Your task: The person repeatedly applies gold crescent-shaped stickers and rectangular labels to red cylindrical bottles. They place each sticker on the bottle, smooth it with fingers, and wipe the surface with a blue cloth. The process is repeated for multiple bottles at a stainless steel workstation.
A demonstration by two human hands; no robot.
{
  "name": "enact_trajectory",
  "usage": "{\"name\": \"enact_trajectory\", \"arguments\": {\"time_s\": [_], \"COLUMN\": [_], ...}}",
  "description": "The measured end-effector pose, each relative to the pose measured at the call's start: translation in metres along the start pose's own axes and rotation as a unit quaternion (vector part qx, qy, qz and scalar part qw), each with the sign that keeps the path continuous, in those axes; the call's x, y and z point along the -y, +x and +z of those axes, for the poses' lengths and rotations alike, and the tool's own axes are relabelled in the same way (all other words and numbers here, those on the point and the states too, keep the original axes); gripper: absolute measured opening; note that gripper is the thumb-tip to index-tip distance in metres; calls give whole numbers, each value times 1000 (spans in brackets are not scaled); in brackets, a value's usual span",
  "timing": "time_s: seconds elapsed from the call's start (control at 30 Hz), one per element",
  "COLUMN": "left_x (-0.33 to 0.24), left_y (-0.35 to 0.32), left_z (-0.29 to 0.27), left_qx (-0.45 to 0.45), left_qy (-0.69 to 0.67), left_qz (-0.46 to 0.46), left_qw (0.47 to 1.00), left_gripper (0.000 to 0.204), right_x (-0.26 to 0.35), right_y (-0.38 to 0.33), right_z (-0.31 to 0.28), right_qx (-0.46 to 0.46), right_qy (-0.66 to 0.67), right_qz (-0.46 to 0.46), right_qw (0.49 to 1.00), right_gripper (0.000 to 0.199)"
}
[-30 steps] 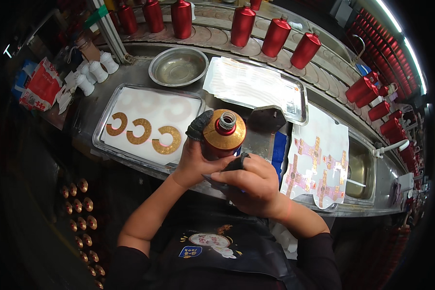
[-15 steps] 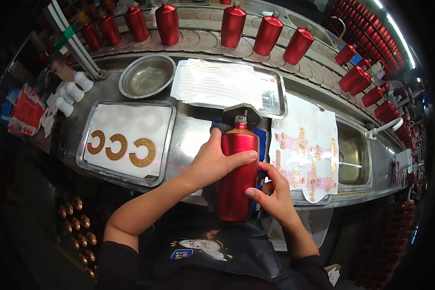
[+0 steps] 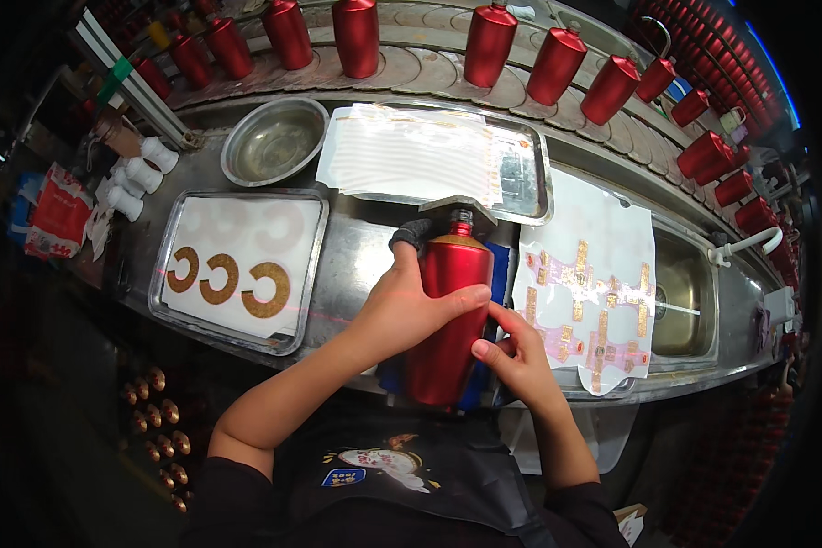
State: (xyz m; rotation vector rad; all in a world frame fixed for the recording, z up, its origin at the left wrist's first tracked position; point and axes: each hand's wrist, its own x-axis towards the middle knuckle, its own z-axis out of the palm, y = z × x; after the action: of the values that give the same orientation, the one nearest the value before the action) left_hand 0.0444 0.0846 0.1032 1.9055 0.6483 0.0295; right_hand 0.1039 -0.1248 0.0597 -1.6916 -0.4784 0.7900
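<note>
A second ago the bottle [image 3: 447, 342] points its mouth up toward the viewer; now its long red side faces up, neck away, in front of the counter [image 3: 352, 242]. The left hand [image 3: 409, 306] grips its upper left side, thumb across the front. The right hand [image 3: 523, 354] has thumb and fingers set narrowly against its right side.

Counted: one bottle held, three gold rings [image 3: 232, 279] in the left tray [image 3: 310, 292], one bowl [image 3: 279, 146], one sink [image 3: 680, 338]. Bottles behind fade out, too dim to count.
</note>
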Motion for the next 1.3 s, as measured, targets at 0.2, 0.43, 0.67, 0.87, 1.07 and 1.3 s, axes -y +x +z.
{"name": "enact_trajectory", "arguments": {"time_s": [0.2, 0.43, 0.67, 0.87, 1.07, 1.3], "left_x": [31, 44, 54, 50, 10, -94], "left_y": [45, 219, 263, 251, 226, 145], "left_z": [-79, -158, -152, -153, -142, -72], "left_qx": [-169, -274, -281, -310, -266, -26], "left_qy": [-179, 180, 233, 359, 439, 178], "left_qz": [105, 30, 5, 71, 191, 415], "left_qw": [963, 944, 931, 877, 837, 892], "left_gripper": [34, 43, 46, 20, 17, 20], "right_x": [10, 15, 12, 18, 36, 110], "right_y": [-8, -9, -5, 8, 17, 105], "right_z": [-6, -9, -9, -11, -24, -48], "right_qx": [-60, -118, -146, -131, -150, -159], "right_qy": [38, 76, 75, 50, 28, -2], "right_qz": [-18, -8, 16, 30, -62, -236], "right_qw": [997, 990, 986, 990, 986, 959], "right_gripper": [64, 53, 53, 52, 51, 61]}}
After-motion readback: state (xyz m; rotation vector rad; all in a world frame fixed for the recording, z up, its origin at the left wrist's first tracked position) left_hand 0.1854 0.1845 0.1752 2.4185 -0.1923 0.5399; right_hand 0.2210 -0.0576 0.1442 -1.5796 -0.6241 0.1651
